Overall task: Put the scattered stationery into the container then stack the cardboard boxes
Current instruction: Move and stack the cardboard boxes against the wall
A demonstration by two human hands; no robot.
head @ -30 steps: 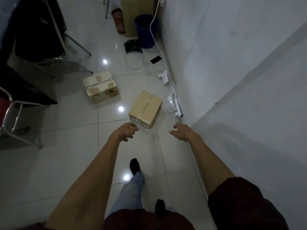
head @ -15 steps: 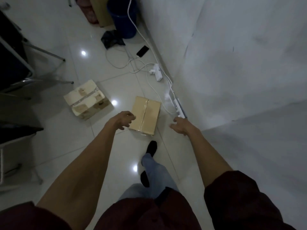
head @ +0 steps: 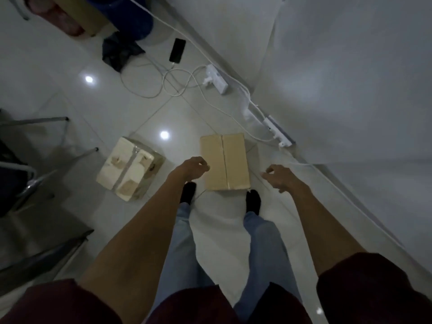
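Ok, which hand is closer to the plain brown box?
Left. The left hand is at the left edge of the brown box; the right hand hovers apart, off its right side.

**What your view hides or cuts off**

Your left hand (head: 191, 168) covers part of the left edge of the brown box (head: 225, 164), so you cannot tell whether its fingers touch it. The blue bucket (head: 131, 17) and the blurred carton (head: 93, 17) run off the top edge; the left edge cuts the chairs (head: 21, 174).
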